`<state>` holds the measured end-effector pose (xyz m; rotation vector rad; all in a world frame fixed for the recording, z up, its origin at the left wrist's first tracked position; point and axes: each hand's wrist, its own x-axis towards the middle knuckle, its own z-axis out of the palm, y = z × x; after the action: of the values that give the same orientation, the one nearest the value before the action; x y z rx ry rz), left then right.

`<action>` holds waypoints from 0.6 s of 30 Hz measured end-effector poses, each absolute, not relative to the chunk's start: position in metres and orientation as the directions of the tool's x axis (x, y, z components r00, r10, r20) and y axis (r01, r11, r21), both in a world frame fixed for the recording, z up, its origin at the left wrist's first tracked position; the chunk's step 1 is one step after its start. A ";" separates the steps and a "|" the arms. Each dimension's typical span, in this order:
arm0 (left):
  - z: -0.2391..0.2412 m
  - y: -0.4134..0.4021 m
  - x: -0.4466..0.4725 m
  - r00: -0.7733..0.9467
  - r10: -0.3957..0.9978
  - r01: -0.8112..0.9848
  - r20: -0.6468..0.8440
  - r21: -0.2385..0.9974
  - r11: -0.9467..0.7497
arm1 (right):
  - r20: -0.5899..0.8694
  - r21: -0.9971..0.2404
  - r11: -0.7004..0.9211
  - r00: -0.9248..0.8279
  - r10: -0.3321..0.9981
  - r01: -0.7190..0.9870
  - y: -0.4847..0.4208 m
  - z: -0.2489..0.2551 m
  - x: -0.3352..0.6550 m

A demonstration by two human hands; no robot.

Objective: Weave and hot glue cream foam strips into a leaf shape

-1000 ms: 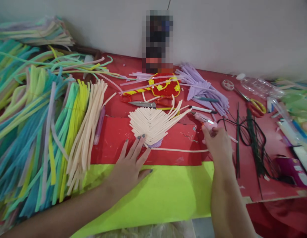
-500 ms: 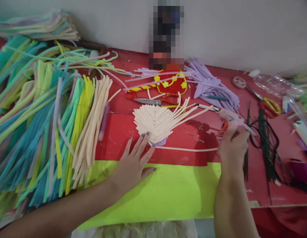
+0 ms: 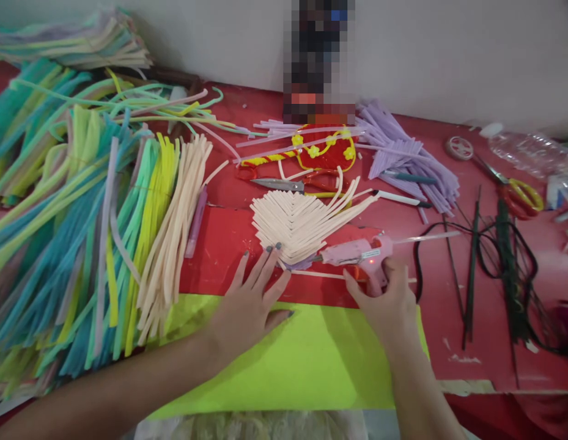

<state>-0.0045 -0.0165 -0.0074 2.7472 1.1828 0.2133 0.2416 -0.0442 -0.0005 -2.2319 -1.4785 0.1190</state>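
Note:
A leaf-shaped piece of cream pipe cleaners lies on a red board, with a bit of purple backing showing at its lower tip. My left hand lies flat with fingers spread, its fingertips on the lower left of the piece. In my right hand is a pink glue gun, its nozzle pointing left at the purple tip; whether it touches I cannot tell. A clear glue stick sticks out of its back. One cream pipe cleaner runs rightward from my left fingers beneath the gun.
Bundles of coloured pipe cleaners fill the left side. Behind the piece lie scissors and a red ornament with yellow flowers. Purple pipe cleaners, a marker, more scissors and a plastic bottle are at right.
My right hand has brought the glue gun leftward from the right side to the lower tip of the cream piece. My left hand stays on the piece. The view has shifted slightly.

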 end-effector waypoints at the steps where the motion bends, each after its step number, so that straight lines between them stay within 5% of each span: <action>1: -0.007 -0.017 -0.005 0.681 0.729 0.709 0.068 0.187 -0.680 | 0.186 -0.392 -0.302 0.396 0.899 0.869 -0.045 -0.003 0.240; 18: -0.008 -0.017 -0.004 0.683 0.728 0.709 0.061 0.185 -0.680 | 0.286 -0.258 -0.155 0.229 0.931 0.954 -0.048 -0.015 0.234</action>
<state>-0.0045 -0.0168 -0.0082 2.7459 1.1801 0.1949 0.2341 -0.0479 -0.0152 -2.1295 -1.7395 -0.0826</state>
